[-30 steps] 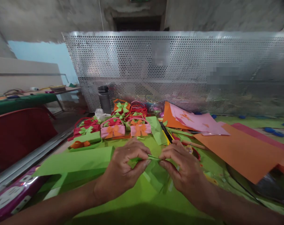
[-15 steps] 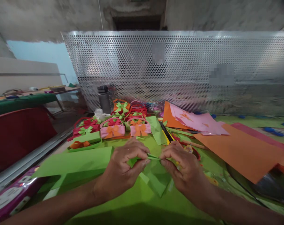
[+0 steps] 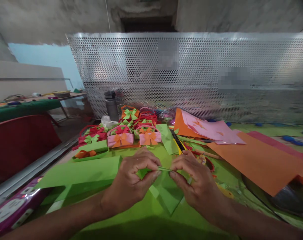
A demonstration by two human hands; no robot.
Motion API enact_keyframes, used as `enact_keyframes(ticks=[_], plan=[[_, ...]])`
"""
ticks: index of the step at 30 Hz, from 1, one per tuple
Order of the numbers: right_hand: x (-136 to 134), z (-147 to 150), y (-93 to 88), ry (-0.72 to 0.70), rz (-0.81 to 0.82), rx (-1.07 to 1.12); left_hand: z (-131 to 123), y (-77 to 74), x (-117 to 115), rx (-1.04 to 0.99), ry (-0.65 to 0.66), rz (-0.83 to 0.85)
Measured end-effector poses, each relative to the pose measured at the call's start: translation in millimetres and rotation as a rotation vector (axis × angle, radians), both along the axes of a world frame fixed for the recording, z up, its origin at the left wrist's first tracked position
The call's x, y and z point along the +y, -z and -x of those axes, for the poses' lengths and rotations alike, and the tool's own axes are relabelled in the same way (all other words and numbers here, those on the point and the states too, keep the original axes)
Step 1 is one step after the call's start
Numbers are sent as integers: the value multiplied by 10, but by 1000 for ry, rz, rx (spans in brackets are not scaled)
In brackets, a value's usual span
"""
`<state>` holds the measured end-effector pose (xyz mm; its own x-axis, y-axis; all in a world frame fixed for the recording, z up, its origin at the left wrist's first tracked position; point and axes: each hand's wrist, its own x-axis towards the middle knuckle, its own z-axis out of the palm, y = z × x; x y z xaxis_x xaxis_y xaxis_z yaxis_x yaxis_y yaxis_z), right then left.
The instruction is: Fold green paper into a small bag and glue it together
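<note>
My left hand (image 3: 131, 181) and my right hand (image 3: 191, 180) meet over the green table, both pinching a folded piece of green paper (image 3: 166, 193). Thumb and fingers of each hand press on its upper folded edge, fingertips almost touching. The lower part of the paper hangs as a pointed flap between my wrists. A large green sheet (image 3: 78, 171) lies flat just left of my left hand.
Several small paper baskets with bows (image 3: 121, 138) stand behind my hands, with a grey bottle (image 3: 111, 106) beyond. A yellow-black cutter (image 3: 178, 143), pink sheets (image 3: 211, 130) and an orange sheet (image 3: 256, 160) lie right. A perforated metal screen (image 3: 191, 76) closes the back; a red chair (image 3: 18, 140) stands left.
The hands have stayed in place, working the fold. The hanging green flap has shifted and now points lower between my wrists.
</note>
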<state>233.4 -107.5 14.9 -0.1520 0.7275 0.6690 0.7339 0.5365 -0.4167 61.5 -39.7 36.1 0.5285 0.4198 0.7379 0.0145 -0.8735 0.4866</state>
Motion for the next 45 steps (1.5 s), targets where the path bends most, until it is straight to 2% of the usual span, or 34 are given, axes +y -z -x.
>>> enact_keyframes(ticks=[9,14,20,36,45], plan=[[5,-3,-1,4,-34,-15,-8,22,9,23,6,9],[-4,-6,-6,12,-72,-50,11,80,18,32,-44,19],[-1,1,20,11,-89,-76,-7,92,30,37,51,-51],[0,24,44,-5,-116,-92,-11,74,-18,103,-1,-129],[-20,1,71,20,-162,-223,7,115,-20,158,-35,-196]])
